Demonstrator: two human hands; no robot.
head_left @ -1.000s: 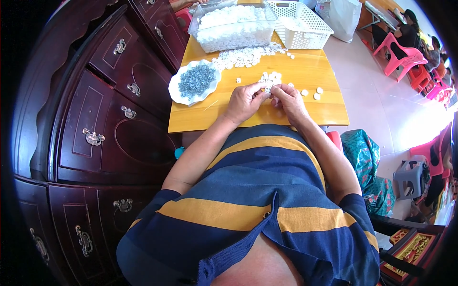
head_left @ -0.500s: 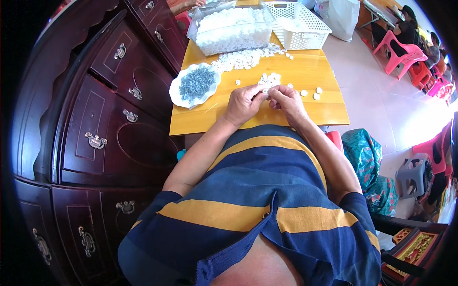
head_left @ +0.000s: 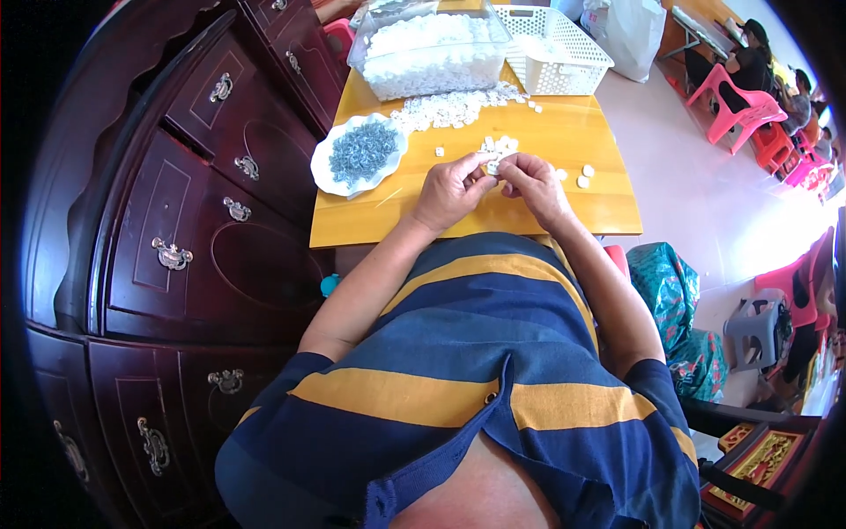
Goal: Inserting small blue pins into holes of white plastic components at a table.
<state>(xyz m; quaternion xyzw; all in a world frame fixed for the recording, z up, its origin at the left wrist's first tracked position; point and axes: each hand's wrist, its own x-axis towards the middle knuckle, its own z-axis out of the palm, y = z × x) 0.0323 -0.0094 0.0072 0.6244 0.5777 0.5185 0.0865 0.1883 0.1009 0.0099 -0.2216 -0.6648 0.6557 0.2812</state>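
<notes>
Above the near part of the yellow wooden table, both hands meet fingertip to fingertip. My left hand (head_left: 451, 191) is closed in a pinch on a small white plastic piece (head_left: 492, 167). Closed fingertips of my right hand (head_left: 538, 187) press at the same piece from the other side, partly covering it. Just beyond the fingers lies a little cluster of similar white pieces (head_left: 502, 145). To the left stands a white scalloped plate (head_left: 322, 173) heaped with small blue-grey translucent parts (head_left: 363, 152). Several round white pieces (head_left: 588, 170) lie right of my right hand.
A clear bin (head_left: 423, 81) full of white pieces stands at the table's far side, with a loose heap (head_left: 441, 110) before it. Beside it is a white perforated basket (head_left: 564, 81). A thin yellow stick (head_left: 389, 197) lies by the plate. Dark wooden drawers (head_left: 211, 256) border the left.
The right hand's fingers have shifted slightly around the small white piece, and its grip has turned a little. The left hand stays nearly where it was. The whole view has shifted slightly.
</notes>
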